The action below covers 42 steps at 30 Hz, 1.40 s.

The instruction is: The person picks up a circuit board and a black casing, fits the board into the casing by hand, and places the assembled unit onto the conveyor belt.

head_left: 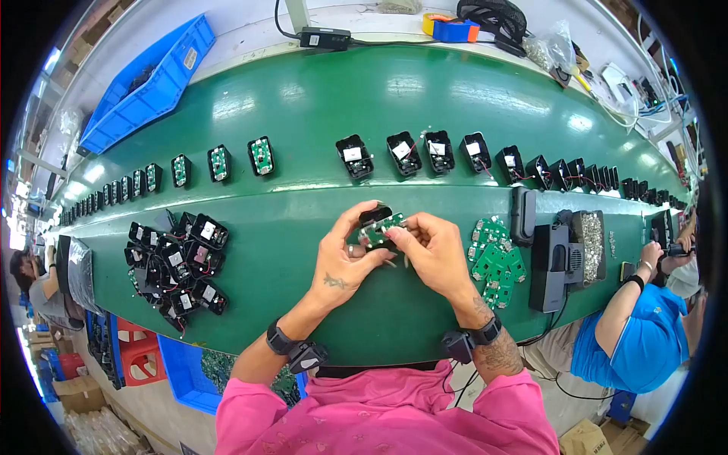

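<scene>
Circuit board (381,226), small and green, was held above the middle of the green tabletop (318,114), together with a black housing (374,214). The left hand (343,262) and the right hand (434,250) each had the grip pinching this pair, so the fitting seemed not finished. Left of the board lay a heap of wired housings (178,265); right of it, spare boards (494,262). Beyond it, a row of finished units (413,152) stood.

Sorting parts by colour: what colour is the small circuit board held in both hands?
Green circuit board, seen in the head view, held over a black housing.
</scene>
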Tool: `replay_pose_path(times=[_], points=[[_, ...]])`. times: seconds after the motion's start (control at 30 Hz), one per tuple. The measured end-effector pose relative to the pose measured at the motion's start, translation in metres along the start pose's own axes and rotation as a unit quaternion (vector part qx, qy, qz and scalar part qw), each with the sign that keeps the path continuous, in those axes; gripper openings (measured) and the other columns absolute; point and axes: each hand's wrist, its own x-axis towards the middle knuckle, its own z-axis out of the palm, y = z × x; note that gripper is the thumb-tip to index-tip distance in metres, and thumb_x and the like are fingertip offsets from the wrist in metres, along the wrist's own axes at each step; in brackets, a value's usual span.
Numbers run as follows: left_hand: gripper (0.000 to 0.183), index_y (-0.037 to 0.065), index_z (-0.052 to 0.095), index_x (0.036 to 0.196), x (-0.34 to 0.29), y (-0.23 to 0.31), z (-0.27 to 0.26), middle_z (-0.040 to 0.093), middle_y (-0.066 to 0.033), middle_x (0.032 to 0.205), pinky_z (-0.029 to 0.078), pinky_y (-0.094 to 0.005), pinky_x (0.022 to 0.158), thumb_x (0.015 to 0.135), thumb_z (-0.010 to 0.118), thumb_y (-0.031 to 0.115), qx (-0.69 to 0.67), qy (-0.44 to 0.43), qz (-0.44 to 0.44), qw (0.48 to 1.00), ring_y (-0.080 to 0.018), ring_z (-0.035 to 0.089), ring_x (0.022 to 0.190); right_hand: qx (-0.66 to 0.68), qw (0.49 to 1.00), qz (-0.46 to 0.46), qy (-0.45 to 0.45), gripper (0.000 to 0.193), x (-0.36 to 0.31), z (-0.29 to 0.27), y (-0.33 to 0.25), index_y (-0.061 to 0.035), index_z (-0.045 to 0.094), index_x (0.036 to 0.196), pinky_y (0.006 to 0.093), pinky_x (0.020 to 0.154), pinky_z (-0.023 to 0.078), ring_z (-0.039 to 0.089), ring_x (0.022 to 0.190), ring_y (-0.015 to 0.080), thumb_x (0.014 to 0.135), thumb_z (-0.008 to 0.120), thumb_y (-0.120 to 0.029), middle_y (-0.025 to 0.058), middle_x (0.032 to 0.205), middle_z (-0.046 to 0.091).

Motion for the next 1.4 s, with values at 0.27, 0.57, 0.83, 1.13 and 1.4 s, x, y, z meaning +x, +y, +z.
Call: replay_pose_path(times=[0.27,0.57,0.83,1.13,1.4], points=[[0.062,0.003,0.045,0.141,-0.005,0.002,0.028,0.053,-0.0112,0.131,0.059,-0.0277,0.085,0.084,0.067,-0.010,-0.070,0.058,-0.039,0.995,-0.0179,0.063,0.107,0.202,0.977,-0.065,-0.012,0.013,-0.017,-0.001,0.003,0.0031,0.068,0.093,0.0236,0.059,0.048,0.060,0.067,0.0061,0.094,0.066,-0.010,-0.0014,0.070,0.063],[0.052,0.003,0.059,0.131,-0.008,-0.003,0.027,0.057,-0.0119,0.134,0.058,-0.0244,0.082,0.082,0.065,-0.013,0.102,0.081,0.059,0.990,-0.0142,0.063,0.107,0.072,0.987,-0.080,-0.118,0.023,-0.014,-0.025,0.001,-0.0003,0.065,0.083,0.0241,0.050,0.037,0.047,0.057,0.0041,0.098,0.062,-0.018,-0.0033,0.065,0.057],[0.051,0.004,0.059,0.134,-0.007,-0.007,0.029,0.062,-0.0110,0.129,0.053,-0.0220,0.068,0.087,0.054,-0.014,0.132,0.117,0.100,0.979,-0.0101,0.063,0.099,-0.051,0.991,-0.101,-0.065,0.027,-0.018,-0.016,-0.003,0.0028,0.065,0.079,0.0315,0.049,0.037,0.047,0.052,0.0124,0.095,0.066,-0.020,0.0074,0.057,0.053],[0.056,0.005,0.054,0.136,0.000,-0.006,0.017,0.060,-0.0104,0.131,0.054,-0.0236,0.070,0.084,0.047,-0.014,0.001,0.021,-0.010,1.000,-0.0097,0.064,0.090,-0.074,0.989,-0.122,0.037,0.026,-0.010,-0.012,0.009,0.0037,0.064,0.077,0.0331,0.049,0.035,0.046,0.053,0.0134,0.093,0.067,-0.016,0.0086,0.060,0.054],[0.051,0.002,0.048,0.140,0.001,-0.003,0.016,0.057,-0.0119,0.128,0.061,-0.0275,0.072,0.089,0.050,-0.005,-0.093,0.010,-0.016,0.995,-0.0132,0.066,0.090,-0.130,0.972,-0.184,0.062,0.025,-0.009,-0.011,0.012,0.0027,0.063,0.077,0.0383,0.052,0.041,0.055,0.056,0.0289,0.093,0.065,-0.016,0.0155,0.068,0.060]])
